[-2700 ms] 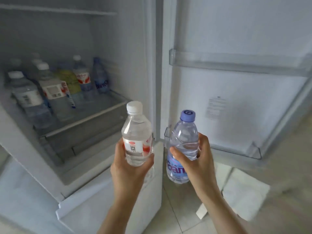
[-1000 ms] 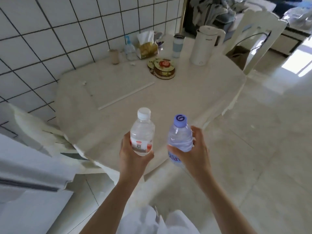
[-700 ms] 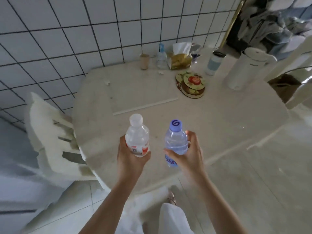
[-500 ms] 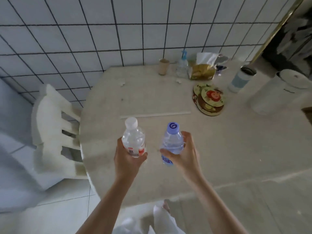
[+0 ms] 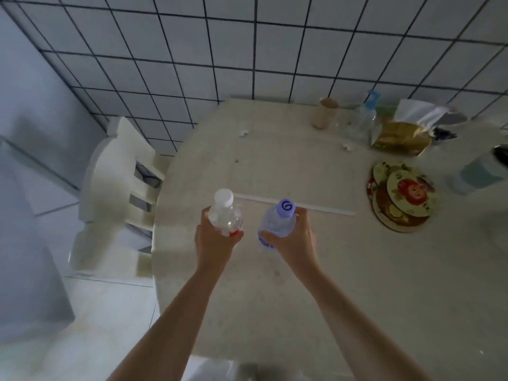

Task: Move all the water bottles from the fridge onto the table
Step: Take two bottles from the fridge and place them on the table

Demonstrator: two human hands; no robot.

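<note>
Left hand grips the white-capped bottle; right hand grips the blue-capped bottle, both upright over the table

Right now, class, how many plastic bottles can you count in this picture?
3. The white-capped clear bottle is in the left hand, the purple-capped clear bottle in the right hand, and a blue-capped clear bottle stands near the tiled wall.

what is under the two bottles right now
Bare table top lies under the white-capped bottle and purple-capped bottle. The hands hide their bases, so contact cannot be told.
</note>
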